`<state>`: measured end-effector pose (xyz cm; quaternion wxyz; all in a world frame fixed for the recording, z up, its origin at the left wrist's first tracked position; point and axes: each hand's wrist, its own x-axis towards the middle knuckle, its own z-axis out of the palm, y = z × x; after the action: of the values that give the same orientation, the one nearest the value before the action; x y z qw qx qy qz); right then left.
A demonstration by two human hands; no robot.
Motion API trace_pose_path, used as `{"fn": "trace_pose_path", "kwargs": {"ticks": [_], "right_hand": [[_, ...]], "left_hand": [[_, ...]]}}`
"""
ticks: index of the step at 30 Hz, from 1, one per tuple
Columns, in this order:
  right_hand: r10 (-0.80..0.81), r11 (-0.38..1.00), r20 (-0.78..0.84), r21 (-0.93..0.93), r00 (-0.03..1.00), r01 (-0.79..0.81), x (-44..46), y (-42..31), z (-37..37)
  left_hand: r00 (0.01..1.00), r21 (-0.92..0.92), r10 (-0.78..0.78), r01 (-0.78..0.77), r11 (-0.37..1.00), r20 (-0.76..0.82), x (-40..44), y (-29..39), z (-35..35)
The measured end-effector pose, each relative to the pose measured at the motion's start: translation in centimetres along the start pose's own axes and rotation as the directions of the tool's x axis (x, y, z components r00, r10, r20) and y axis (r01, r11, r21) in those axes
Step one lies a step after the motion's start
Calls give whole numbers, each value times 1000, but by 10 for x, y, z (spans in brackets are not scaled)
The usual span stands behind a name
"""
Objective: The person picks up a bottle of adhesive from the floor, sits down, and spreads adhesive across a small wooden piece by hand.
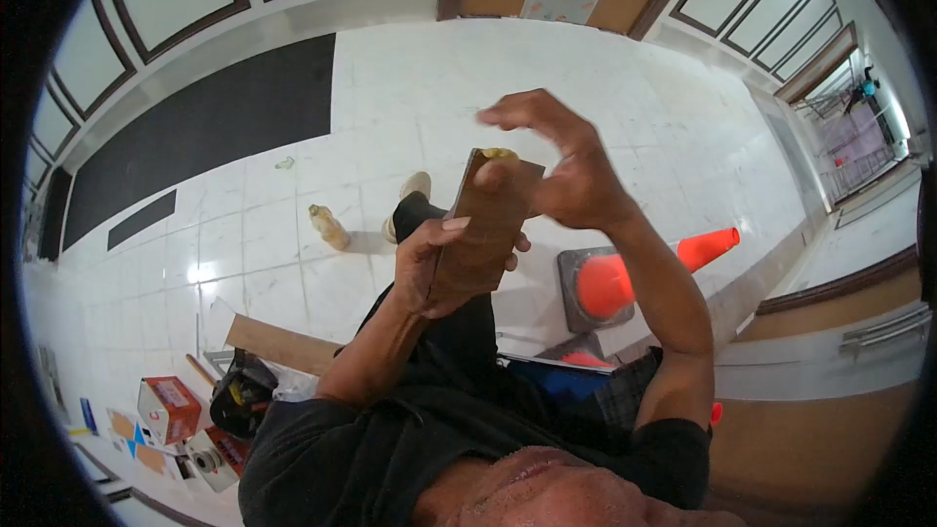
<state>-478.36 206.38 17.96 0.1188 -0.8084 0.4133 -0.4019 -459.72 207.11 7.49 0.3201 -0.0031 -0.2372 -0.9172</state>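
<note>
My left hand (434, 263) is wrapped round a brown flat rectangular piece (485, 220), which looks like a small board, with the thumb on its near face and fingertips showing at its right edge. A lump of yellowish paste (500, 153) sits at the board's top edge. My right hand (576, 171) is beside the upper right of the board, slightly blurred, its fingers raised and apart. The right thumb lies across the upper part of the board; whether it touches the surface I cannot tell.
An orange traffic cone (605, 285) stands to the right. A yellowish plastic-wrapped bundle (328, 227) lies on the white tiled floor (420, 68). At lower left are a red and white box (170, 409), a black bag (240, 394) and a brown strip (283, 344). A dark floor panel (215, 122) lies beyond.
</note>
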Motion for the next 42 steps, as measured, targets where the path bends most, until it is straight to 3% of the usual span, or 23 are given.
{"fn": "trace_pose_path", "kwargs": {"ticks": [1, 3, 10, 12, 15, 20, 23, 24, 25, 26, 27, 28, 29, 31, 33, 35, 37, 40, 41, 42], "right_hand": [[-150, 986, -18, -72, 989, 148, 1, 1, 9], [26, 983, -38, 180, 999, -19, -7, 6, 25], [95, 963, -146, 266, 985, -54, -11, 13, 29], [-124, 986, -108, -128, 986, 110, -14, 14, 16], [-174, 954, -186, -276, 967, 119, -17, 18, 7], [-153, 979, -207, -166, 966, 120, -10, 15, 10], [59, 987, -172, 160, 983, -31, -9, 2, 32], [217, 930, -114, 326, 970, -170, -11, -3, 38], [224, 929, -118, 326, 967, -176, -12, -4, 41], [304, 885, -114, 401, 946, -236, -12, -4, 44], [378, 832, -102, 474, 920, -289, -13, -2, 47], [332, 884, -144, 393, 932, -254, -16, 2, 50], [284, 926, -184, 306, 941, -220, -19, 7, 54], [451, 876, -243, 303, 859, -374, -19, -4, 54], [464, 851, -194, 366, 864, -376, -22, 2, 53], [586, 556, -11, 733, 810, -393, -21, 4, 48], [545, 560, 24, 733, 838, -386, -25, 10, 45], [350, 748, 115, 564, 930, -351, -20, -4, 42], [370, 725, 142, 575, 918, -380, -19, -5, 46], [394, 706, 154, 580, 906, -406, -19, -5, 48]], "left_hand": [[999, 29, -52, 52, 998, 7, -1, -1, -5], [997, 36, -73, 73, 997, -22, -5, -2, -3], [998, 64, 32, -28, 998, -56, -8, -8, 0], [996, 15, 80, -79, 997, -47, -5, -1, 1], [982, -40, 184, -186, 982, -46, -2, 16, 15], [967, 50, 241, -238, 970, -81, -3, 15, 3], [991, 190, 122, -109, 976, -55, -2, 7, -16], [978, 247, 203, -183, 952, -56, 3, 2, -12], [957, 304, 285, -257, 917, -53, 5, -1, -9], [958, 305, 281, -252, 919, -56, 5, -2, -11], [955, 425, 291, -244, 871, -48, 5, -1, -13], [952, 540, 303, -235, 808, -39, 6, 0, -15], [951, 543, 307, -236, 806, -42, 7, 2, -16], [894, 745, 446, -329, 580, 47, 10, 5, -16], [881, 780, 470, -333, 530, 56, 9, 10, -18], [868, 811, 492, -335, 480, 68, 9, 14, -20], [875, 819, 476, -335, 466, 87, 9, 17, -22], [862, 853, 492, -342, 393, 119, 9, 16, -21], [865, 852, 487, -342, 397, 120, 7, 16, -26], [843, 907, 511, -333, 256, 166, 5, 16, -36]]}}
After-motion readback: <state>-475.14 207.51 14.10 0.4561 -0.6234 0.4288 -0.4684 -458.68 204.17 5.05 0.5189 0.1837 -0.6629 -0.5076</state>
